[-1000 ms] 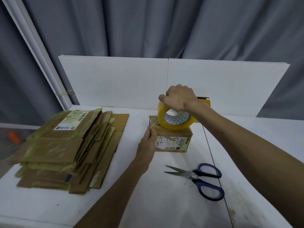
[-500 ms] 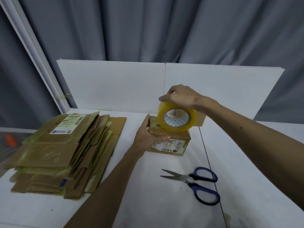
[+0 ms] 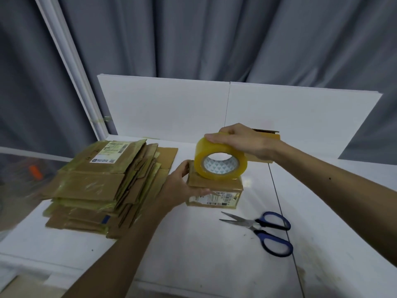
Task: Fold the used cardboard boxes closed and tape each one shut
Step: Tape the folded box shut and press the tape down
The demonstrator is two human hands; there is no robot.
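Your view is dim and cool-toned, with soft light from above leaving a pale glare on the tabletop (image 3: 214, 250) near the scissors (image 3: 253, 223), only faint shadows, motion smear over the stack (image 3: 96, 186) at left, and wide-angle bending of the post (image 3: 71, 67).

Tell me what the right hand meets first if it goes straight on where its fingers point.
Pointing leftward, the right hand, holding the yellow packing-tape roll, looks free over white table until the stack of flattened brown cardboard boxes; it may pass above that, since height is unclear.
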